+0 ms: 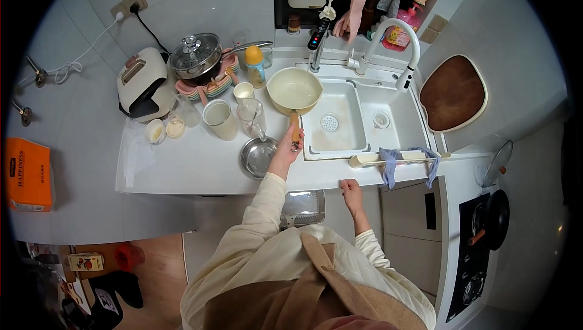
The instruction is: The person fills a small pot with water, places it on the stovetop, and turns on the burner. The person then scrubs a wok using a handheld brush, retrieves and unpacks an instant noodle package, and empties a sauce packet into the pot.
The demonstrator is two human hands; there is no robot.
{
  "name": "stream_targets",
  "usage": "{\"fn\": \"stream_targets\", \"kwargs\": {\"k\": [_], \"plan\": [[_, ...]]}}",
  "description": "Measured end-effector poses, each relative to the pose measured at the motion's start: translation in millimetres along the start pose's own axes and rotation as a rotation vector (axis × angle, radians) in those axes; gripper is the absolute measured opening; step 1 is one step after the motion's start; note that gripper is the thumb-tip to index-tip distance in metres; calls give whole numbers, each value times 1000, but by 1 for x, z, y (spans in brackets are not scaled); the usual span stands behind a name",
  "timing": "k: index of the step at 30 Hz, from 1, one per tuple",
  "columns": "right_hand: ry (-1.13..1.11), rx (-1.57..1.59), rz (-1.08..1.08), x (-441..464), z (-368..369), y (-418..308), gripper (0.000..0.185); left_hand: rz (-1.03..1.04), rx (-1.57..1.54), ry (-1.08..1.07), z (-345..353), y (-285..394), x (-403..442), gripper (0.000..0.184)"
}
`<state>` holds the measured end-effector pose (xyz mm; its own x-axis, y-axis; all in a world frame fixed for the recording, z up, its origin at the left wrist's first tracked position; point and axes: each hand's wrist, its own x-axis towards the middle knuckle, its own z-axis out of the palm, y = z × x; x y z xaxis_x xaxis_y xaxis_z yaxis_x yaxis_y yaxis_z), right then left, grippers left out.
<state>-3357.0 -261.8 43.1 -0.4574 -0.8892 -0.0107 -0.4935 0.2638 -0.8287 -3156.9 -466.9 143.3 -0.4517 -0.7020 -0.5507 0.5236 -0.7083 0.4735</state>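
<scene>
My left hand is closed around the wooden handle of a cream saucepan. The pan sits at the left rim of the white double sink, and its inside looks bare. Just beside this hand, a round stainless steel bowl rests on the counter. My right hand hangs by the counter's front edge below the sink, fingers curled in, with nothing visible in it. A clear glass mug and a pale tall cup stand left of the pan.
Further left are a yellow-capped bottle, a lidded steel pot and a white appliance. A white faucet arches over the sink. Blue-grey cloths drape over the front edge. A black pan is on the stove at right.
</scene>
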Motion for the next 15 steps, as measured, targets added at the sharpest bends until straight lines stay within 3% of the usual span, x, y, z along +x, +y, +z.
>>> {"fn": "stream_targets", "kwargs": {"k": [15], "plan": [[-10, -11, 11, 0, -1, 2, 33, -7, -7, -7, -3, 0, 3, 37]]}}
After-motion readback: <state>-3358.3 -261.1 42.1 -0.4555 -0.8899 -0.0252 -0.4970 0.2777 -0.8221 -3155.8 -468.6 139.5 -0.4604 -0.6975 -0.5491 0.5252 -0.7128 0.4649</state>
